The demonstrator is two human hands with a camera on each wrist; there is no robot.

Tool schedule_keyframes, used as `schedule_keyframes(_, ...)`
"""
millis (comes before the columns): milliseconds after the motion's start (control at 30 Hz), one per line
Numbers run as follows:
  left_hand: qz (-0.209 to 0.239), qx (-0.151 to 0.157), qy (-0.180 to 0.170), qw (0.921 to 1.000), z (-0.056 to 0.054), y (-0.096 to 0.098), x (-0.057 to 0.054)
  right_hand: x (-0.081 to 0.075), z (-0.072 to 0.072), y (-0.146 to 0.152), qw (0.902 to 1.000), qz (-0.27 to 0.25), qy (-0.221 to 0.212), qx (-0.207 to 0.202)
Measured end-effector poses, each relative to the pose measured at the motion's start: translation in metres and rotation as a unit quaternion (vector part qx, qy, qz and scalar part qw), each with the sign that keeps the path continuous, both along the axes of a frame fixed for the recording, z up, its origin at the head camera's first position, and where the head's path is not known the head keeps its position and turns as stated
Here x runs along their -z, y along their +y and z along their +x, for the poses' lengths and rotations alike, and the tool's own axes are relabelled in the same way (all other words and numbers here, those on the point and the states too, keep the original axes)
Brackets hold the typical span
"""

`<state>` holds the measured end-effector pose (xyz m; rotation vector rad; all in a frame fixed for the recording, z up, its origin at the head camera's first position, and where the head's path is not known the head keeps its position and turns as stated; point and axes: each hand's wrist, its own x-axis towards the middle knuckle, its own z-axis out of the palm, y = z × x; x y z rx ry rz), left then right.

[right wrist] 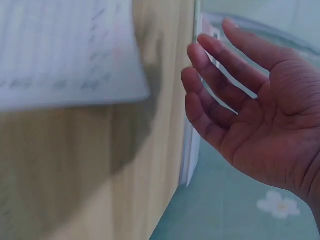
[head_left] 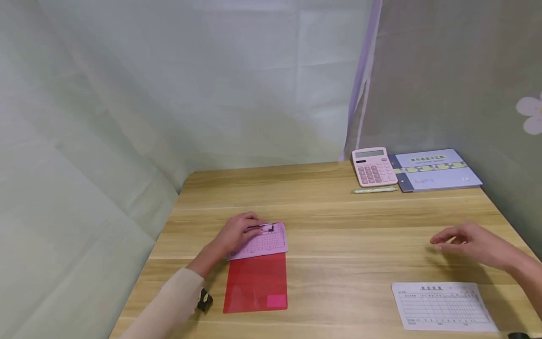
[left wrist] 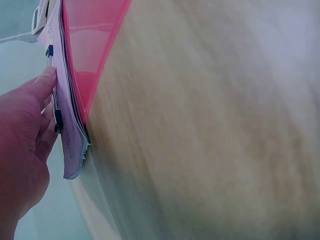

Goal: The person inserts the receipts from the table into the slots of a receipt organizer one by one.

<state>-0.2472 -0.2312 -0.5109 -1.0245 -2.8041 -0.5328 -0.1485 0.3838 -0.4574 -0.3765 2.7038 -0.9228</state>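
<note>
On the left part of the table lies a red clipboard [head_left: 256,282] with a pad of pink printed forms [head_left: 267,243] at its top. A metal clip with black ends [left wrist: 58,121] runs across the forms. My left hand [head_left: 237,233] is at that clip, thumb and fingers pinching it, and partly covers the forms' left side. Over the right part of the table, my right hand [head_left: 474,242] holds nothing, its fingers loosely bent. Nearest to it is a white printed form [head_left: 442,306], flat on the table below the hand in the head view.
A pink calculator [head_left: 374,167] stands at the back right beside a blue-covered ledger book [head_left: 436,169]. In front of the calculator lies a pale pen [head_left: 374,190]. Light curtains [head_left: 262,94] hang close behind the table and along its sides.
</note>
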Motion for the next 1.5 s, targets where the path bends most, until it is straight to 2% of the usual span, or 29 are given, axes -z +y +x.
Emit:
schedule_keyframes(200, 0.005, 0.004, 0.003, 1.0000, -0.001, -0.001, 0.002, 0.017, 0.012, 0.023, 0.9995, -0.009, -0.016, -0.027)
schedule_keyframes(400, 0.008, 0.007, 0.008, 0.9999, -0.001, -0.001, 0.003, 0.029, 0.023, 0.035, 0.9986, -0.025, -0.038, -0.027)
schedule_keyframes(633, 0.003, 0.010, 0.015, 0.9998, -0.002, 0.000, 0.004, 0.039, 0.033, 0.044, 0.9862, -0.121, -0.071, -0.089)
schedule_keyframes(700, 0.004, 0.008, 0.012, 0.9999, -0.002, 0.000, 0.004, 0.041, 0.035, 0.045, 0.9855, -0.125, -0.066, -0.094)
schedule_keyframes(833, 0.009, 0.006, 0.007, 0.9999, -0.001, -0.001, 0.004, 0.047, 0.040, 0.042, 0.9881, -0.117, -0.031, -0.095)
schedule_keyframes(1033, 0.009, 0.000, 0.001, 1.0000, -0.001, -0.001, 0.005, 0.049, 0.044, 0.036, 0.9919, -0.093, -0.025, -0.083)
schedule_keyframes(1167, 0.009, -0.002, -0.001, 1.0000, -0.001, -0.001, 0.004, 0.049, 0.042, 0.033, 0.9975, -0.040, 0.011, -0.058)
schedule_keyframes(1267, 0.008, 0.001, -0.001, 1.0000, -0.002, -0.002, 0.004, 0.048, 0.036, 0.030, 0.9991, -0.004, 0.035, -0.024)
schedule_keyframes(1367, 0.008, 0.002, -0.001, 1.0000, -0.002, -0.001, 0.004, 0.047, 0.029, 0.026, 0.9983, 0.004, 0.058, 0.004)
schedule_keyframes(1500, 0.008, 0.005, 0.009, 0.9999, -0.001, -0.001, 0.005, 0.047, 0.018, 0.021, 0.9961, 0.003, 0.086, 0.021)
